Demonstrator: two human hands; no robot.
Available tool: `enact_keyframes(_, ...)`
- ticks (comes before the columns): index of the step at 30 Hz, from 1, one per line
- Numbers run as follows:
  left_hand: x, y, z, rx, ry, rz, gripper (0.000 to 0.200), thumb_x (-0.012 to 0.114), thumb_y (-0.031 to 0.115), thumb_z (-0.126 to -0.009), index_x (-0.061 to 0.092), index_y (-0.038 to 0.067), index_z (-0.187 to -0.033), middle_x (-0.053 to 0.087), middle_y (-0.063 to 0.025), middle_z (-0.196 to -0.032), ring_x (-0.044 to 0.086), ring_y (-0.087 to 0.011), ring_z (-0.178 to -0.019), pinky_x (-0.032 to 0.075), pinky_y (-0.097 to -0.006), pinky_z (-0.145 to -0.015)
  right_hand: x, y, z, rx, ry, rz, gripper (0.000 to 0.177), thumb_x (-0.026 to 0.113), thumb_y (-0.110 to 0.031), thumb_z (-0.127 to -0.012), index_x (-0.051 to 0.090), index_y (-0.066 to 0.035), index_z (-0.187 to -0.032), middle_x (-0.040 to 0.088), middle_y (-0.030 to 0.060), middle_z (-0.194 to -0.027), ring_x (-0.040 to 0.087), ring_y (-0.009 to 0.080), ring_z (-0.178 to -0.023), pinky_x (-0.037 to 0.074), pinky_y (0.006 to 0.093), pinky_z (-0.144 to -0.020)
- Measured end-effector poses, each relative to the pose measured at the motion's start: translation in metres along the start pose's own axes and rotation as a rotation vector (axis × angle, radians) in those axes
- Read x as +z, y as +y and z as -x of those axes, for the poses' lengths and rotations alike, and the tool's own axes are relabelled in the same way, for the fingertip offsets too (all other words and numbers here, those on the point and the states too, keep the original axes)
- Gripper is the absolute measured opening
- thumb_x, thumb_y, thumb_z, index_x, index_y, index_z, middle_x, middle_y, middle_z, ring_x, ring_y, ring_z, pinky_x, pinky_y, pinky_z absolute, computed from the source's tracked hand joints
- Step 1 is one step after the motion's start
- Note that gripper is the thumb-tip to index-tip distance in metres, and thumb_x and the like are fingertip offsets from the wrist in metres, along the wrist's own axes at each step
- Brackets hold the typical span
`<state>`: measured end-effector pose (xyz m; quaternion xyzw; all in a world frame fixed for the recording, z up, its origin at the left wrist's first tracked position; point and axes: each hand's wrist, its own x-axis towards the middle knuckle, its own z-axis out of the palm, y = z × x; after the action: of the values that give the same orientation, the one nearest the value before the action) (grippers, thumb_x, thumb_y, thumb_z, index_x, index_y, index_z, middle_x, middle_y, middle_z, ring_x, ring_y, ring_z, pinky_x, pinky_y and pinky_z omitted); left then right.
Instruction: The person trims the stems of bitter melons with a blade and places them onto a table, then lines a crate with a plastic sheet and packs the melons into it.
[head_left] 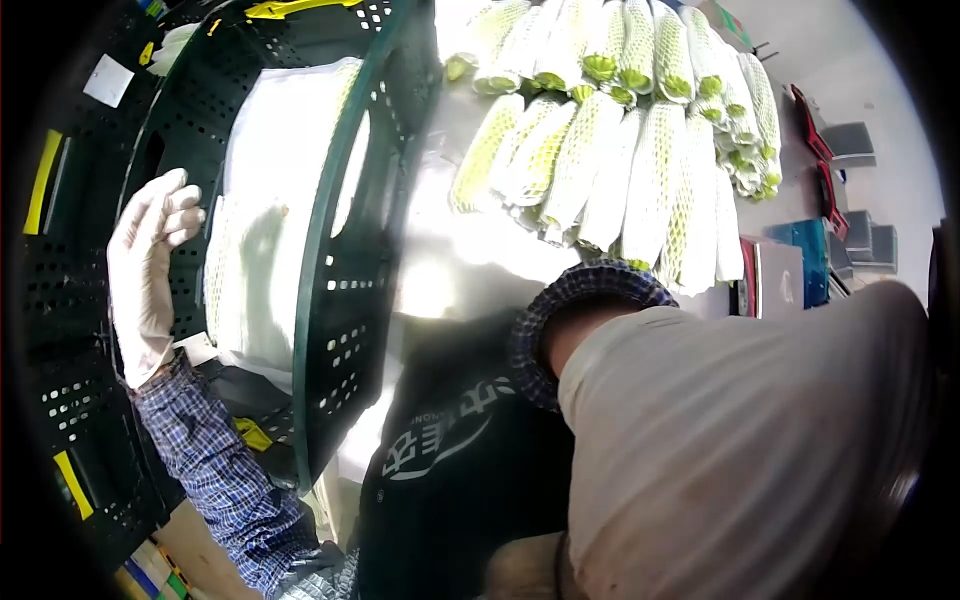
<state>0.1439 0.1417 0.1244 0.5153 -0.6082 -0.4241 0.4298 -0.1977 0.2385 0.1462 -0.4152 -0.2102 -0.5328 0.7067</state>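
My left hand (150,265), in a pale glove, is over the left rim of a dark green plastic crate (335,290). Its fingers are bent and close together; whether anything is inside them is hidden. Beside it in the crate lies a white sheet (280,140) over contents that look like net-wrapped vegetables, mostly covered. My right arm (720,420) reaches forward in a pale sleeve with a checked cuff (590,285). Beyond that cuff, my right hand is out of sight. Nearest to it are long green vegetables (590,150) in white foam nets, lying in rows on a bright surface.
Another dark green crate (75,330) with yellow handles stands at the left. Further right are a blue box (800,255), a pale box (775,275), and several grey and red objects on the floor. My dark apron (450,440) is below.
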Motion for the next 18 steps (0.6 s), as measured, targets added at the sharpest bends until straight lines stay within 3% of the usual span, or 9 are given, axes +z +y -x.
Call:
enact_keyframes(2,0.023,0.003,-0.001,-0.058,0.035,-0.044,0.034,0.064,0.026,-0.098,0.067,-0.001,-0.118,0.07,-0.0081,-0.1,0.063,-0.0082,-0.085,0.05,-0.0215,-0.081,-0.005,-0.006,0.0,-0.021,0.055,0.013,0.038,0.056,-0.032,-0.098,0.058,0.001,-0.079,0.055,0.0077,-0.057,0.056,0.0181,-0.052,0.049,0.0361,-0.058)
enact_keyframes(4,0.029,-0.008,-0.011,-0.172,-0.106,0.073,0.035,0.06,0.023,-0.099,0.063,-0.003,-0.121,0.069,-0.0089,-0.106,0.062,-0.012,-0.087,0.049,-0.0255,-0.084,-0.007,-0.017,0.006,-0.019,0.159,0.039,0.038,0.056,-0.031,-0.098,0.059,0.002,-0.079,0.054,0.0079,-0.056,0.056,0.0184,-0.052,0.05,0.0357,-0.056)
enact_keyframes(6,0.038,-0.021,-0.029,-0.259,-0.148,-0.08,0.036,0.064,0.026,-0.096,0.064,-0.003,-0.118,0.067,-0.0106,-0.105,0.063,-0.0144,-0.091,0.049,-0.0286,-0.086,-0.009,-0.017,0.012,0.047,0.255,0.079,0.038,0.056,-0.03,-0.098,0.059,0.002,-0.079,0.054,0.0082,-0.056,0.057,0.0187,-0.052,0.05,0.0354,-0.054)
enact_keyframes(8,0.038,-0.054,-0.051,-0.208,-0.214,-0.176,0.038,0.066,0.027,-0.093,0.063,-0.003,-0.116,0.067,-0.0128,-0.108,0.063,-0.0173,-0.099,0.05,-0.0309,-0.089,-0.02,-0.003,0.032,0.168,0.387,0.084,0.038,0.055,-0.03,-0.098,0.059,0.002,-0.079,0.054,0.0084,-0.056,0.057,0.019,-0.052,0.05,0.0351,-0.052)
enact_keyframes(11,0.06,-0.103,-0.078,-0.232,-0.141,-0.451,0.052,0.069,0.033,-0.09,0.06,-0.005,-0.123,0.065,-0.0182,-0.117,0.062,-0.0244,-0.11,0.05,-0.0322,-0.093,-0.038,0.019,0.079,0.439,0.516,0.013,0.028,0.052,-0.02,-0.1,0.06,0.005,-0.089,0.057,0.0086,-0.062,0.049,0.0139,-0.048,0.052,0.0325,-0.057)
enact_keyframes(12,0.071,-0.105,-0.085,-0.296,-0.151,-0.528,0.059,0.071,0.037,-0.088,0.058,-0.006,-0.126,0.065,-0.0204,-0.119,0.062,-0.027,-0.112,0.049,-0.033,-0.094,-0.042,0.018,0.084,0.527,0.584,-0.029,0.036,0.062,-0.031,-0.098,0.059,0.004,-0.093,0.055,0.0078,-0.062,0.049,0.0147,-0.046,0.051,0.0313,-0.053)
enact_keyframes(14,0.093,-0.121,-0.106,-0.286,-0.259,-0.776,0.075,0.074,0.046,-0.082,0.054,-0.007,-0.131,0.063,-0.0246,-0.12,0.062,-0.0323,-0.113,0.049,-0.0363,-0.097,-0.044,0.015,0.093,0.547,0.706,-0.112,0.03,0.065,-0.025,-0.095,0.061,0.005,-0.097,0.059,0.0108,-0.069,0.051,0.014,-0.047,0.052,0.0312,-0.054)
enact_keyframes(16,0.124,-0.164,-0.122,-0.386,-0.199,-0.688,0.08,0.076,0.049,-0.078,0.054,-0.008,-0.13,0.062,-0.0269,-0.122,0.061,-0.0345,-0.114,0.048,-0.0386,-0.099,-0.052,0.01,0.101,0.715,0.604,-0.036,0.03,0.068,-0.022,-0.093,0.062,0.006,-0.102,0.061,0.0124,-0.072,0.052,0.0135,-0.05,0.053,0.0308,-0.056)
enact_keyframes(18,0.134,-0.124,-0.126,-0.334,-0.248,-0.797,0.078,0.077,0.05,-0.076,0.057,-0.008,-0.123,0.062,-0.0279,-0.123,0.06,-0.0349,-0.117,0.048,-0.0392,-0.1,-0.057,0.006,0.1,0.784,0.616,-0.062,0.027,0.067,-0.017,-0.091,0.062,0.007,-0.104,0.061,0.0125,-0.073,0.053,0.0131,-0.052,0.053,0.0298,-0.057)
